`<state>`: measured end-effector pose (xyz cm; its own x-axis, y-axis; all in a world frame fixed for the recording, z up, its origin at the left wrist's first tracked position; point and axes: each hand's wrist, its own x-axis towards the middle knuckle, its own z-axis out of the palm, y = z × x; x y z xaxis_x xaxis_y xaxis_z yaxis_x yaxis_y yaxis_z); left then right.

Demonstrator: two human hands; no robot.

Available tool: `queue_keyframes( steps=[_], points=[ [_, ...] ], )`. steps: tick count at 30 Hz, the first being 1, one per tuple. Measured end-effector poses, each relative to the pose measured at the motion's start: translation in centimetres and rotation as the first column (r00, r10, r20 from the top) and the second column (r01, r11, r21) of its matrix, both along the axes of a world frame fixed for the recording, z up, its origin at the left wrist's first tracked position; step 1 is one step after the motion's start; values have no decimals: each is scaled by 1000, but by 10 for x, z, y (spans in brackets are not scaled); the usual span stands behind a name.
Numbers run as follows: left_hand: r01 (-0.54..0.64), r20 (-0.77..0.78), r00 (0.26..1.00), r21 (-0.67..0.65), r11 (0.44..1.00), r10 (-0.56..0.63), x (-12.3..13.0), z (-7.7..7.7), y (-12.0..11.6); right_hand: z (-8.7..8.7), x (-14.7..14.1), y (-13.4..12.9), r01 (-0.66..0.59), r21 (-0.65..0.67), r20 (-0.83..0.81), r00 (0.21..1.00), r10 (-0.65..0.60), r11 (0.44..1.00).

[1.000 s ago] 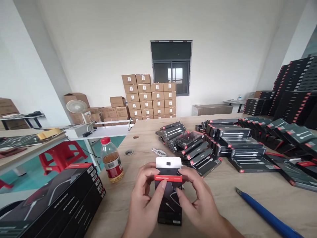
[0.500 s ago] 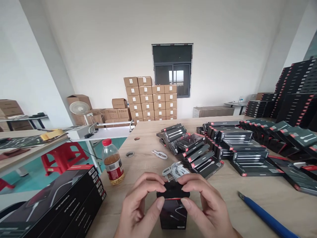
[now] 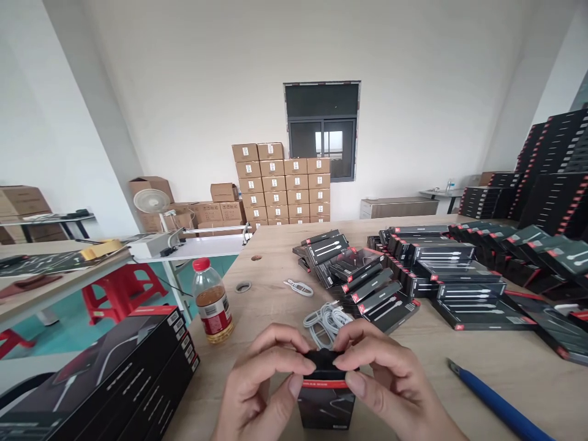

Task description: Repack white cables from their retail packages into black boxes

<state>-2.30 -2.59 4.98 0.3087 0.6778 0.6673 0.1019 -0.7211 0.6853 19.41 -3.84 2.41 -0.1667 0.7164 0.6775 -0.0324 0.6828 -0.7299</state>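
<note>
A small black box (image 3: 327, 407) with a red stripe near its top stands upright at the bottom centre. At its upper left corner my left hand (image 3: 271, 380) pinches the black top part between thumb and fingers. My right hand (image 3: 383, 380) grips the upper right corner in the same way. The fingertips hide part of the box's top. Just behind the hands lies a bundle of white cables (image 3: 327, 320), and farther back a single coiled cable (image 3: 301, 288).
A bottle with a red cap (image 3: 214, 303) and stacked black boxes (image 3: 138, 373) stand on the left. On the right lies a blue-handled tool (image 3: 496, 401). Many cable boxes (image 3: 454, 269) cover the table's back right. A grey ring (image 3: 243, 286) lies near the bottle.
Both hands' fingers have shifted slightly on the box top, and more of the red stripe now shows beneath it. The whole view has moved a little.
</note>
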Motion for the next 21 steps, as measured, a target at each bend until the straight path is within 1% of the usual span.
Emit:
queue_keyframes(
  steps=[3,5,9,11,13,14,15,16,17,19,21],
  points=[
    [20,-17,1000,-19,1000,-21,-2,1,-1,1,5,-2,1,3,44,999,-1,1000],
    [33,-39,999,-12,999,-34,-5,0,1,2,9,-3,13,37,96,995,-17,999],
    [70,-84,994,61,996,-65,-14,-11,10,4,11,-1,54,201,241,965,-103,978],
    [35,-109,994,83,996,-26,-13,-18,13,0,11,3,98,279,258,951,-173,955],
    [-84,-159,983,70,994,95,-3,-26,11,-9,9,11,208,302,186,944,-271,931],
    [-173,-203,963,46,984,178,5,-30,9,-16,9,15,284,273,118,938,-325,919],
    [-256,-272,930,2,967,247,15,-34,7,-23,9,20,363,209,39,925,-379,908],
    [-331,-358,888,-56,942,290,25,-38,5,-30,9,24,425,115,-40,905,-423,898],
    [-396,-452,835,-98,913,313,35,-41,3,-36,8,29,452,8,-102,888,-449,892],
    [-485,-588,729,-83,871,350,50,-44,-1,-46,8,37,423,-178,-178,874,-452,888],
    [-535,-649,636,18,845,417,49,-37,-9,-53,6,41,332,-285,-223,889,-400,899]
  ],
)
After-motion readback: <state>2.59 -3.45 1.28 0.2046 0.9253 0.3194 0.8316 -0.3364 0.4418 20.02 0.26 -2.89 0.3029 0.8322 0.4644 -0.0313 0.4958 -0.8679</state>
